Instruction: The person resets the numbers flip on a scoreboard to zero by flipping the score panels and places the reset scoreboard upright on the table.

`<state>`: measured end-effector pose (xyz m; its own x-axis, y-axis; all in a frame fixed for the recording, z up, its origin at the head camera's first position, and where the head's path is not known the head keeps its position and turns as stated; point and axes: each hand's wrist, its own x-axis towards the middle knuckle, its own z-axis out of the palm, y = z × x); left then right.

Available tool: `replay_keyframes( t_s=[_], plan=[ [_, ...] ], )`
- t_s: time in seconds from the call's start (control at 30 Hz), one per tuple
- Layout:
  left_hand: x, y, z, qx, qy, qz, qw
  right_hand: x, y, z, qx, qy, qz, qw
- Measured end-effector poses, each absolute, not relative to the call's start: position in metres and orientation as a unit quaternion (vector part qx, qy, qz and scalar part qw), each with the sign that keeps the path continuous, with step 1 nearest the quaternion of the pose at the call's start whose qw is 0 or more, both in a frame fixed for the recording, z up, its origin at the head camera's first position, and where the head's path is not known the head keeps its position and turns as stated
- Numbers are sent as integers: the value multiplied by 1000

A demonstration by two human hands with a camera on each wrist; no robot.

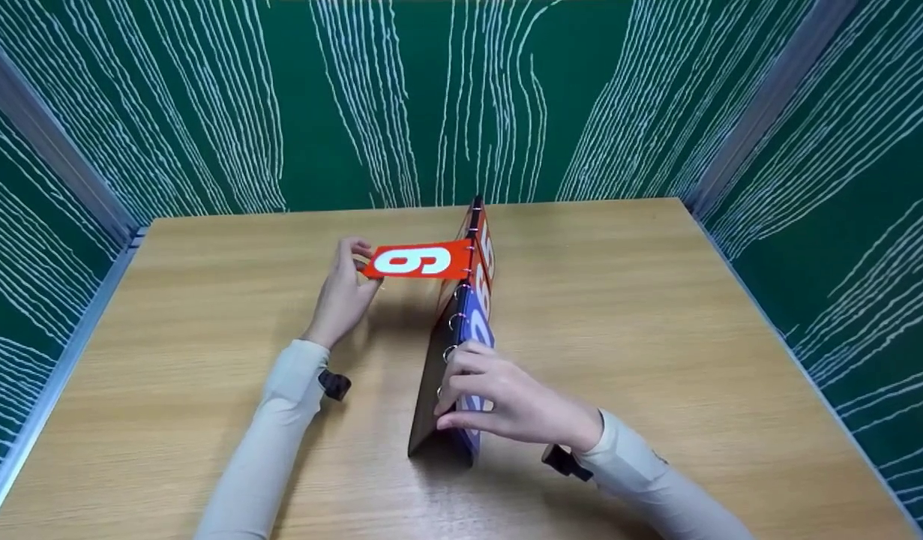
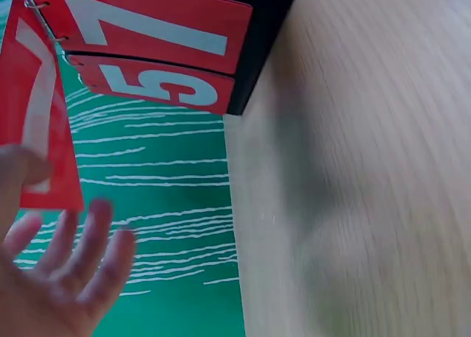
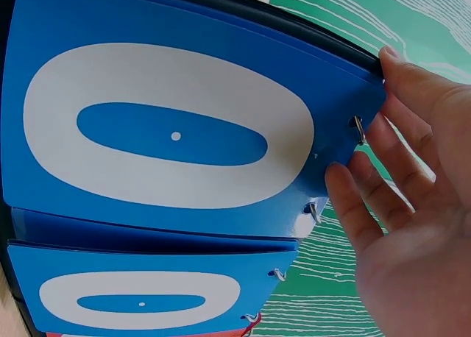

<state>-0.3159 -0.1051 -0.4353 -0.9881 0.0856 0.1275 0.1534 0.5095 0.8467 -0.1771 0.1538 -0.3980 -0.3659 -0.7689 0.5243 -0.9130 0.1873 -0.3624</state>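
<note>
A black tabletop flip scoreboard (image 1: 433, 405) stands like a tent, with ring-bound number cards. My left hand (image 1: 344, 294) pinches the outer end of a red card (image 1: 412, 260) showing a white 6, held out sideways from the rings. In the left wrist view, the left thumb (image 2: 22, 168) presses that card's other face, the remaining fingers spread below it. My right hand (image 1: 517, 394) grips the scoreboard's near end at the top edge. The right wrist view shows its thumb at the black corner beside a blue 0 card (image 3: 176, 65) and fingertips near the rings.
The scoreboard stands on a light wooden table (image 1: 626, 300). Green walls (image 1: 341, 172) with white wavy lines surround the table at the back and sides. Grey metal posts (image 1: 768, 97) mark the corners. Each wrist wears a small black camera (image 1: 335, 385).
</note>
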Motion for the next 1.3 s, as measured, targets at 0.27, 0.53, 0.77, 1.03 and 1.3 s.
replay_keyframes(
  t_s=[0.27,0.53,0.77,1.03,1.3],
  plan=[
    [-310,-105,-425,-90,-828,-541,112,-177,154,-399,554,-762,306,138],
    [-300,-101,-415,-131,-757,-626,138,-176,154,-400,551,-769,294,137],
    [-293,-80,-400,-165,-742,-636,135,-175,154,-399,548,-769,304,126],
    [-291,-55,-390,-193,-763,-604,124,-174,154,-399,548,-768,305,126],
    [-292,-28,-385,-227,-794,-552,113,-175,153,-398,555,-761,300,153]
  ],
)
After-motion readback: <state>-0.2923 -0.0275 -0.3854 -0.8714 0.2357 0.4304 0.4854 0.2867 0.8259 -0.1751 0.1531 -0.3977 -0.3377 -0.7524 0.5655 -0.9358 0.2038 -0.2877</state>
